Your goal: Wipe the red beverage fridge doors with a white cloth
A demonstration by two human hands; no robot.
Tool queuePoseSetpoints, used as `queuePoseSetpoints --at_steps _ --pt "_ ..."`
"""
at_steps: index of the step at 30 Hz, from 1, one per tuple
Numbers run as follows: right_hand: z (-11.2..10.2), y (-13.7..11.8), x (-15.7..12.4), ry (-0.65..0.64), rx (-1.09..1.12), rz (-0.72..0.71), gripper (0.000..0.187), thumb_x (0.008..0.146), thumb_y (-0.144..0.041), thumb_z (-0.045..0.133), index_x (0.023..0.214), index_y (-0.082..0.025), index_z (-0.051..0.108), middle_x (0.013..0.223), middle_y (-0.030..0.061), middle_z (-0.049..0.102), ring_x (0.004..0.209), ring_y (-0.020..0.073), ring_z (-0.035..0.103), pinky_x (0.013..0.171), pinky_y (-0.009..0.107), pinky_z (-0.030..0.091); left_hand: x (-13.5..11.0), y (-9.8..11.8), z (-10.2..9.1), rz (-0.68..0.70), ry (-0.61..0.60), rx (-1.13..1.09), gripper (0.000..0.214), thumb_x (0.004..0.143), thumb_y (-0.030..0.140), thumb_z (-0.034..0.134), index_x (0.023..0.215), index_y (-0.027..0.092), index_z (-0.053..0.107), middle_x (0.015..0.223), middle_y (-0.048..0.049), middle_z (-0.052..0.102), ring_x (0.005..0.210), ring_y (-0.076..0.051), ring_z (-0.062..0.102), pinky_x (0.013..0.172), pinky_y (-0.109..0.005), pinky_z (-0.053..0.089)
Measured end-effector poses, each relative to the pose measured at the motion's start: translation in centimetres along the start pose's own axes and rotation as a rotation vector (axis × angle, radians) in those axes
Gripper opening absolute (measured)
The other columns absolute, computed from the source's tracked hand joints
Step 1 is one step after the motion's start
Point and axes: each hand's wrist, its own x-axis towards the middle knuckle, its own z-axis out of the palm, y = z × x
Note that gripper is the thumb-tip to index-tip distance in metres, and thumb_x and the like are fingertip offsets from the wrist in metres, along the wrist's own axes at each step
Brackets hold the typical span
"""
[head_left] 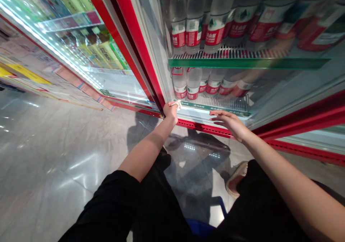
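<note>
My left hand (170, 111) is closed round a small white cloth (178, 103) and presses it against the bottom left corner of the open fridge, beside the red door frame (140, 44). My right hand (230, 122) hovers open, fingers stretched out and flat, just over the red bottom sill (205, 128) of the fridge, holding nothing. Behind both hands stand water bottles (194, 85) with red and white labels on the lowest shelf. Further water bottles (217, 23) fill the wire shelf above, edged by a green strip (242, 63).
To the left a closed glass-door cooler (81, 44) holds green and yellow drink cartons. A glossy grey tiled floor (54, 152) spreads out at the left. My black trousers and one light shoe (235, 179) show below, with something blue (199, 227) at the bottom edge.
</note>
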Motion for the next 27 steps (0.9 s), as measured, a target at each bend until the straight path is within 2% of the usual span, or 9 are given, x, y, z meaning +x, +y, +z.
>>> queuePoseSetpoints --at_steps 3,8,11,15,18,23,27 --pt "-0.2 0.0 0.1 -0.003 -0.005 0.001 0.029 0.073 -0.035 0.077 0.100 -0.025 0.080 0.125 0.0066 0.078 0.106 0.0256 0.076 0.109 0.046 0.056 0.9 0.5 -0.1 -0.031 0.066 -0.001 0.028 0.066 0.010 0.076 0.090 0.019 0.066 0.073 0.0033 0.066 0.067 -0.014 0.068 0.072 -0.029 0.057" --pt "-0.3 0.3 0.1 0.000 -0.017 0.002 0.028 0.073 -0.032 0.074 0.099 -0.025 0.080 0.123 0.0065 0.079 0.105 0.0256 0.076 0.108 0.046 0.057 2.3 1.0 -1.7 -0.054 0.172 0.022 0.030 0.063 0.007 0.075 0.090 0.019 0.066 0.078 0.0026 0.067 0.077 -0.015 0.071 0.080 -0.031 0.059" --pt "-0.3 0.5 0.0 -0.022 -0.027 0.004 0.028 0.075 -0.034 0.074 0.101 -0.025 0.080 0.122 0.0066 0.080 0.105 0.0255 0.076 0.107 0.046 0.058 2.0 0.2 -1.7 -0.086 0.170 0.036 0.032 0.061 0.008 0.077 0.088 0.020 0.066 0.075 0.0038 0.065 0.075 -0.015 0.070 0.079 -0.032 0.059" --pt "-0.5 0.8 -0.1 -0.058 -0.037 0.008 0.028 0.077 -0.037 0.076 0.101 -0.025 0.081 0.120 0.0070 0.081 0.106 0.0260 0.076 0.104 0.046 0.060 0.8 -0.6 -0.8 -0.115 0.126 0.038 0.032 0.059 0.006 0.075 0.087 0.019 0.065 0.069 0.0053 0.064 0.067 -0.016 0.070 0.075 -0.034 0.060" --pt "-0.9 0.7 -0.1 -0.047 -0.031 0.010 0.026 0.077 -0.035 0.074 0.101 -0.025 0.081 0.121 0.0065 0.081 0.104 0.0251 0.076 0.105 0.046 0.059 0.8 0.1 -0.8 -0.081 0.114 0.029 0.033 0.061 0.005 0.073 0.090 0.019 0.067 0.073 0.0032 0.067 0.071 -0.017 0.072 0.078 -0.033 0.061" --pt "-1.1 0.6 -0.3 -0.040 -0.033 0.016 0.027 0.077 -0.030 0.072 0.101 -0.025 0.082 0.120 0.0060 0.081 0.105 0.0248 0.076 0.106 0.045 0.059 2.4 2.2 -2.0 0.005 0.176 0.021 0.030 0.070 0.008 0.072 0.096 0.021 0.065 0.090 0.0006 0.072 0.083 -0.013 0.072 0.086 -0.028 0.059" --pt "-0.8 0.8 -0.6 -0.048 -0.042 0.022 0.026 0.078 -0.029 0.071 0.101 -0.025 0.083 0.119 0.0052 0.081 0.106 0.0249 0.075 0.108 0.046 0.058 1.7 0.9 -2.2 -0.019 0.194 0.045 0.029 0.067 0.007 0.074 0.091 0.021 0.064 0.087 0.0005 0.070 0.085 -0.015 0.072 0.087 -0.030 0.058"
